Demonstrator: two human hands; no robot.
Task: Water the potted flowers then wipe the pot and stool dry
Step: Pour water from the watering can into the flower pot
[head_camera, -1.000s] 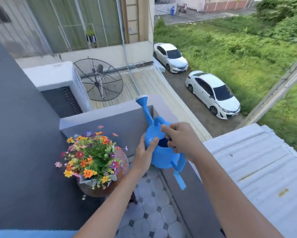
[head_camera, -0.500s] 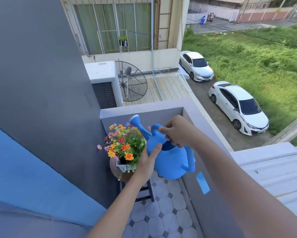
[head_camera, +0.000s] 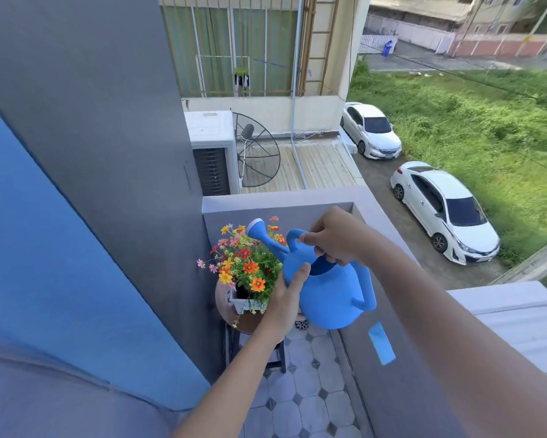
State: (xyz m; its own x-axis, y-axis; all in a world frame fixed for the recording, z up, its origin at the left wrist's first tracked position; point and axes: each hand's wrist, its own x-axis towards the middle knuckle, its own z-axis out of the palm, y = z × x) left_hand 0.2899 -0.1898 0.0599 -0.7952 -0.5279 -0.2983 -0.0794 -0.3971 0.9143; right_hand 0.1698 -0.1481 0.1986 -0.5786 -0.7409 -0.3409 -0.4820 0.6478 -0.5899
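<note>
A blue watering can (head_camera: 332, 295) hangs in the air over the balcony corner, its spout (head_camera: 262, 235) above the orange, red and pink flowers (head_camera: 245, 267). My right hand (head_camera: 335, 237) grips the can's top handle. My left hand (head_camera: 288, 295) presses against the can's left side. The flowers grow from a small white pot (head_camera: 242, 303) that sits on a round brown stool top (head_camera: 226, 308) with dark legs (head_camera: 278, 358). No water stream is visible.
A grey wall (head_camera: 107, 184) stands close on the left and a grey parapet (head_camera: 297, 199) closes the corner behind the flowers and runs along the right. The floor is pale octagonal tile (head_camera: 310, 399). A blue tape strip (head_camera: 381, 343) sticks to the parapet.
The can has swung left, from beside the flowers to having its spout over them. My view has turned left and pulled back, so the stool legs now show.
</note>
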